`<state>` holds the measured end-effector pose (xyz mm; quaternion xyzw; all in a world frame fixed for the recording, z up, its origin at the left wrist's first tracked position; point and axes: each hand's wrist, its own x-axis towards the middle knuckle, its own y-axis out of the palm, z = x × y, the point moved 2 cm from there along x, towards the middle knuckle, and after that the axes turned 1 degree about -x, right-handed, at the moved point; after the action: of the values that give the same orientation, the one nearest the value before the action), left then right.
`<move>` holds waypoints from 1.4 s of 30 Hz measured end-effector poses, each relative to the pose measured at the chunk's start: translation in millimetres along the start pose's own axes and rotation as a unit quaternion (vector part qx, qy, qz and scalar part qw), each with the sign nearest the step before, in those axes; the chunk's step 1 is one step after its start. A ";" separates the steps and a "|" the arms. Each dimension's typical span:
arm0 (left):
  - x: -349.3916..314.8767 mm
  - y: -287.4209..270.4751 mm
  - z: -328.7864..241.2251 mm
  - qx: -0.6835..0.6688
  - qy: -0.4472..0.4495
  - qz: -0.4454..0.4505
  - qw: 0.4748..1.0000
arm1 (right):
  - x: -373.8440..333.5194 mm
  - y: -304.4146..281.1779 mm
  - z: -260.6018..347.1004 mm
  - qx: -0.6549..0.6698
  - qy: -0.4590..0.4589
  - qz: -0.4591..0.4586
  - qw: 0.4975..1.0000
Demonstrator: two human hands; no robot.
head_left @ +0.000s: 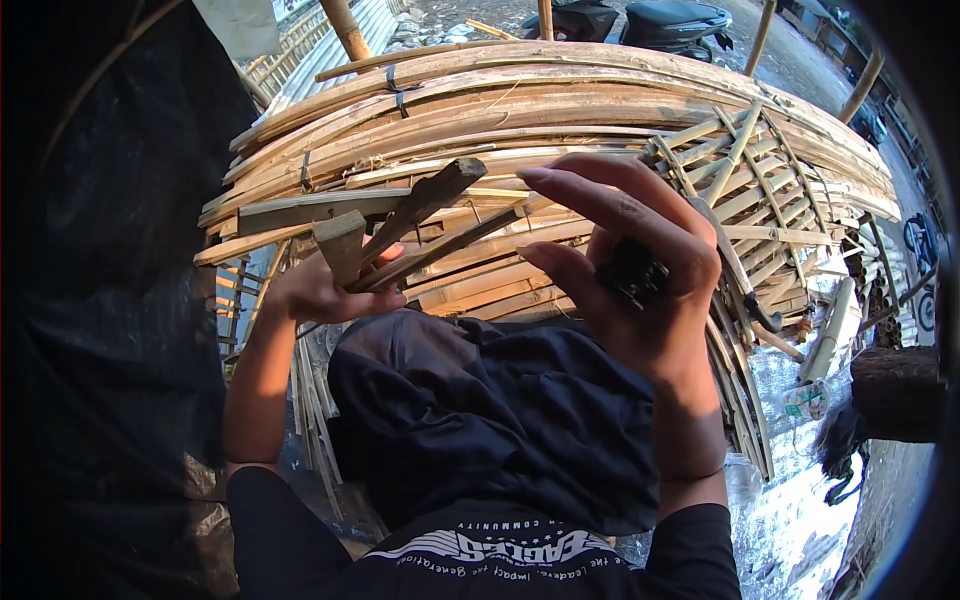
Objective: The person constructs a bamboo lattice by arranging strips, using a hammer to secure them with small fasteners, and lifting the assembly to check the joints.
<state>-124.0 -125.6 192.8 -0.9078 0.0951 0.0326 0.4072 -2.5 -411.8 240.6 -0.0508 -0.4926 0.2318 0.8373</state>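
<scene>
My left hand (335,290) is closed around the lower ends of several short wooden pieces. They include a pale, blunt-ended piece (341,243), a darker thick piece (428,208) angled up to the right, and a thin strip (450,245) below that. Some fingertips are hidden behind the wood. My right hand (650,255) is raised to the right of these pieces, apart from them, with thumb and fingers curved and spread. A small black device (635,275) sits against its palm; how it is held on cannot be told. Nothing shows between thumb and fingertips.
Long split bamboo strips (560,85) lie stacked across the front. On the right, a woven bamboo lattice (765,180) leans near a curved dark-tipped tool (760,312). Dark cloth (480,400) covers my lap. A black sheet (130,300) hangs at left; motorbikes (675,22) stand beyond.
</scene>
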 end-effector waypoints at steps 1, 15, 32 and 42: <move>-0.2 6.1 -0.8 -0.038 0.006 -0.010 0.999 | 3.1 3.3 1.1 0.004 -0.016 0.001 1.000; -17.7 37.7 3.8 -0.020 0.389 -0.123 0.913 | -43.8 12.7 3.3 0.062 -0.006 0.000 0.998; -29.7 53.8 -14.9 0.047 0.158 -0.087 0.982 | -73.6 10.9 23.5 0.095 -0.035 -0.014 0.995; -32.0 55.1 -16.7 0.127 0.182 -0.117 0.968 | -80.8 11.9 26.5 0.118 -0.038 -0.002 0.992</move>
<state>-166.6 -169.2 167.9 -0.8441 0.0641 -0.1937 0.4959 -61.8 -440.4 185.6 0.0580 -0.4932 0.2887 0.8186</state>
